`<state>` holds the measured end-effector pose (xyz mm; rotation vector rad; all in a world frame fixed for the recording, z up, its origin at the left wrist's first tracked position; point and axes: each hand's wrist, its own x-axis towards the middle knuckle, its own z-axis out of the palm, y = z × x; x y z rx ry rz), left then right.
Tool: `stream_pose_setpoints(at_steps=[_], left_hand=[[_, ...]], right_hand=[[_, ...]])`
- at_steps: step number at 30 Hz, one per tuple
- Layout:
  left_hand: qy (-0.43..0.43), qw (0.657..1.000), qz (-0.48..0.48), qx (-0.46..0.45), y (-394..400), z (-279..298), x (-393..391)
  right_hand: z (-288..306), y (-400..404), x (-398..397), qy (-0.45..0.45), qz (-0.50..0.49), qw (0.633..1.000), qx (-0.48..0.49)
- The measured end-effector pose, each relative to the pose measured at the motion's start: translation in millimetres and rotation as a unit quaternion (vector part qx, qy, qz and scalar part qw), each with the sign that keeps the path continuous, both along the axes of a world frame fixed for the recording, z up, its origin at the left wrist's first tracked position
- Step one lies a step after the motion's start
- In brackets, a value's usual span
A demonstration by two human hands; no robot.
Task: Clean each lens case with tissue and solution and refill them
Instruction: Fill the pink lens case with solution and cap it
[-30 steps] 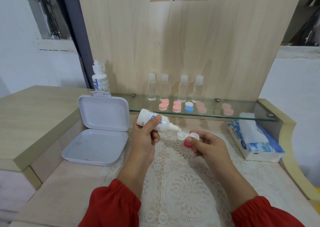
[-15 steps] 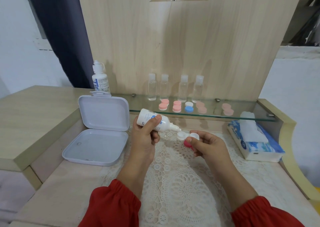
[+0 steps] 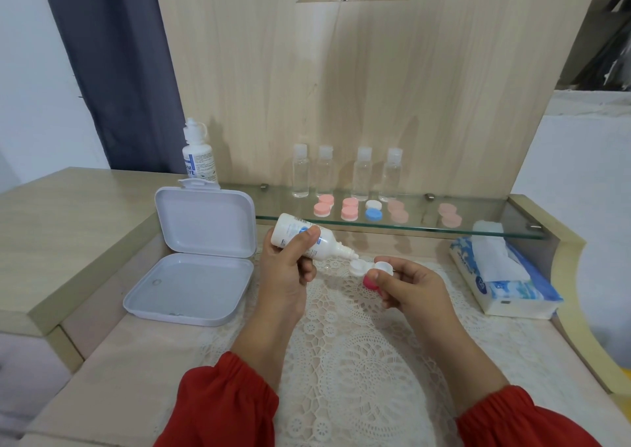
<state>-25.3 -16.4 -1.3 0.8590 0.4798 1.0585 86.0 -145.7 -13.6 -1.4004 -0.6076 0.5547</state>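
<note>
Left hand (image 3: pixel 285 269) grips tilted solution bottle (image 3: pixel 307 241); right hand (image 3: pixel 409 284) pinches open white lens case (image 3: pixel 370 269).

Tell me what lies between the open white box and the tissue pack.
In the head view: both hands, the left gripping the solution bottle, the right holding the lens case, over the lace mat.

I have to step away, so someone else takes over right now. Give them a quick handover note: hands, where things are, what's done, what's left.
Left hand grips the solution bottle, tipped, nozzle over one well of the open lens case.
Right hand pinches that case, with a red cap under its fingers.
Five closed cases sit on the glass shelf in front of four clear bottles. The tissue pack lies to the right, the open white box to the left.
Done: cannot tell which cases are cleaned.
Left: fill this case and cap it, then check the shelf cases.
</note>
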Motion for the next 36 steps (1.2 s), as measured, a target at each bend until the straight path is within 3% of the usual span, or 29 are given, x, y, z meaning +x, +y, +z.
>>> stream_pose_setpoints(at_steps=[36], left_hand=[[-0.004, 1.0, -0.001, 0.002, 0.6, -0.3, 0.0]], right_hand=[[-1.6, 0.5, 1.2, 0.012, 0.006, 1.0, 0.008]])
